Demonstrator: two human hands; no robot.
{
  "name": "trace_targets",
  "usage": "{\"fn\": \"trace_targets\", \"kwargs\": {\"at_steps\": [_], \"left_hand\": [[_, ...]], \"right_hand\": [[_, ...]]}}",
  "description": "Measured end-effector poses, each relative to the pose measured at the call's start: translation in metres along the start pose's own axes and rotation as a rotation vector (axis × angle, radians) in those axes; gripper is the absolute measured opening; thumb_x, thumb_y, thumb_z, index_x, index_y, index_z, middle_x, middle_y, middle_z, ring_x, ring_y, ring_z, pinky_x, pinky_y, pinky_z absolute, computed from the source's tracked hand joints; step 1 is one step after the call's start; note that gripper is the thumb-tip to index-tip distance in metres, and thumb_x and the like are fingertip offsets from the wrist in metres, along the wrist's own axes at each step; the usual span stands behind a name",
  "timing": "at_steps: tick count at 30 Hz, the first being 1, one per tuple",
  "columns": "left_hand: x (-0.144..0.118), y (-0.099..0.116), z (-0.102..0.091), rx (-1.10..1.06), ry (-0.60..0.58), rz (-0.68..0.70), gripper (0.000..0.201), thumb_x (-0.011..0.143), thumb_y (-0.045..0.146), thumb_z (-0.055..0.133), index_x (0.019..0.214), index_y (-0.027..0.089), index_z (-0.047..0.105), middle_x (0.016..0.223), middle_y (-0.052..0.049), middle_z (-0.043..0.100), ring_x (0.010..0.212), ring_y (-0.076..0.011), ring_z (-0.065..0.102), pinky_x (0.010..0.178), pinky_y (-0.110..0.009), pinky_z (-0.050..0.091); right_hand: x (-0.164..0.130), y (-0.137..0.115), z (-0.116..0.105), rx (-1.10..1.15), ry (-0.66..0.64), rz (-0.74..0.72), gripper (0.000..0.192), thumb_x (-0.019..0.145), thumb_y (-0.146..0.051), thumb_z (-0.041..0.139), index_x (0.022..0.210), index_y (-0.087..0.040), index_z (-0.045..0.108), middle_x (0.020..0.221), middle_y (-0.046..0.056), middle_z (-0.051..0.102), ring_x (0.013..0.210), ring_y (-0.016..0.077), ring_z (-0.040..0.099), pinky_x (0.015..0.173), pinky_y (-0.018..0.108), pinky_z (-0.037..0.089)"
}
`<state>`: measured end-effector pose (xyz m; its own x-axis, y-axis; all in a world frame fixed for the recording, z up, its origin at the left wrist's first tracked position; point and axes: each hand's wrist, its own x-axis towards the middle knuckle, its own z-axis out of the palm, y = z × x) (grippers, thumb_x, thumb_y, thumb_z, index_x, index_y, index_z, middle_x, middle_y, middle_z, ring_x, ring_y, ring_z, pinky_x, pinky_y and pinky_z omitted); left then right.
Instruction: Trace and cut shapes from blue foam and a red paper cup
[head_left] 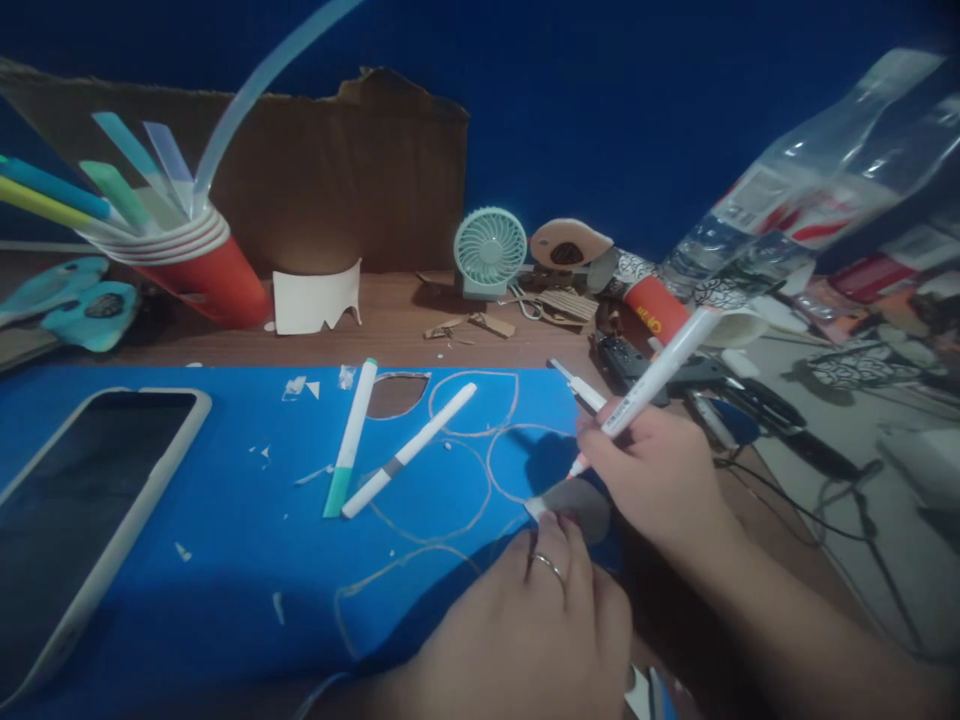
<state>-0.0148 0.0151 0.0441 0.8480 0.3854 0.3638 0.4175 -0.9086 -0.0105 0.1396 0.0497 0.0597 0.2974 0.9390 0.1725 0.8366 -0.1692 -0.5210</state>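
– Where is the marker (660,370) held?
– Right of centre in the frame, wrapped by the right hand's (660,465) fingers, its axis slanted from upper right to lower left, tip at the grey piece's (589,508) upper edge.
– And the piece?
– Just below the tip, pressed down at the blue sheet's (225,510) right side by the left hand's (540,610) bunched fingers. Part is covered; tip contact and thumb grip cannot be told.

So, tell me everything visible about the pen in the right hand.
The white pen has a straight, slim, plastic-looking barrel with faint print and an orange-tinted tip. It leans, upper end to the right, held by the right hand. Its tip points down at the edge of a grey piece over the blue sheet; contact is hard to tell.
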Motion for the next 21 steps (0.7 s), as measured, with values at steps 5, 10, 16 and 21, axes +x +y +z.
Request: {"fn": "trace_targets", "kwargs": {"at_steps": [5,10,16,21], "left_hand": [[-0.001,0.0,-0.006,0.007,-0.039,0.018,0.031,0.085,0.015,0.029,0.095,0.007,0.057,0.103,-0.016,0.065,0.092,-0.0258,0.062,0.074,-0.031,0.049],[0.002,-0.005,-0.012,-0.062,-0.161,0.001,0.029,0.085,0.016,0.03,0.098,0.007,0.055,0.107,-0.018,0.062,0.093,-0.0264,0.061,0.074,-0.032,0.05],[0.004,-0.013,-0.018,-0.179,-0.326,0.042,0.028,0.085,0.019,0.031,0.101,0.008,0.052,0.104,-0.018,0.06,0.093,-0.0286,0.058,0.071,-0.038,0.051],[0.008,-0.016,-0.02,-0.195,-0.377,0.061,0.03,0.085,0.017,0.029,0.104,0.008,0.051,0.108,-0.019,0.058,0.094,-0.0289,0.057,0.073,-0.04,0.05]], "right_hand": [[0.0,0.001,0.0,0.008,0.014,0.043,0.018,0.072,-0.029,0.054,0.057,-0.02,0.057,0.046,-0.002,0.06,0.047,0.0141,0.058,0.048,0.022,0.038],[0.002,0.003,-0.004,0.08,-0.109,0.099,0.02,0.073,-0.033,0.055,0.058,-0.019,0.057,0.05,-0.002,0.061,0.048,0.0134,0.056,0.048,0.022,0.038],[-0.002,0.017,-0.003,0.277,-0.229,0.145,0.03,0.078,-0.038,0.052,0.056,-0.017,0.056,0.046,-0.002,0.056,0.043,0.0111,0.051,0.044,0.021,0.037],[-0.005,0.022,0.004,0.304,-0.172,0.116,0.035,0.082,-0.036,0.046,0.054,-0.017,0.055,0.045,-0.002,0.056,0.043,0.011,0.053,0.046,0.021,0.037]]}}
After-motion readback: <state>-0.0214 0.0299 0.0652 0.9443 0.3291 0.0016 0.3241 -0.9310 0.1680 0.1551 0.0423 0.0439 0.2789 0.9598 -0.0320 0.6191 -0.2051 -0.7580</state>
